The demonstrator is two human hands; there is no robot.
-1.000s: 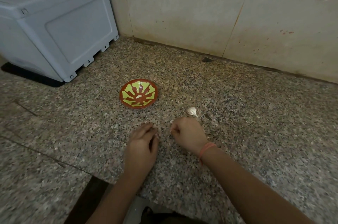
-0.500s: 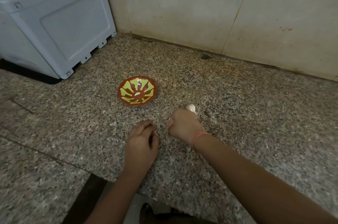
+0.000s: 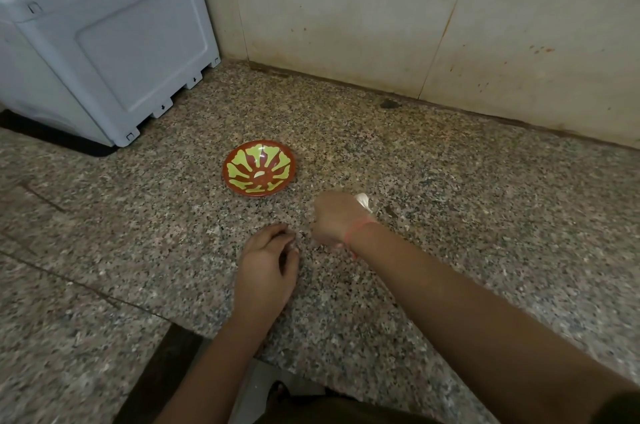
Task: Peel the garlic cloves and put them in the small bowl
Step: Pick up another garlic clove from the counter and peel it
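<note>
Bearing small bowl (image 3: pixel 239 164), speckled granite counter (image 3: pixel 467 188)

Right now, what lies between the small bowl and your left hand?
Nothing but bare granite counter: in the head view, the stretch from the small bowl to the left hand holds no object.

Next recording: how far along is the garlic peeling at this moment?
Done: almost nothing visible; the small bowl holds only a pale spot at its centre, clove or glare, I cannot tell. In hand: the blurred right hand is at the white garlic on the counter, fingers hidden; the left hand rests curled nearby. Left: peeling, then moving cloves into the bowl.
</note>
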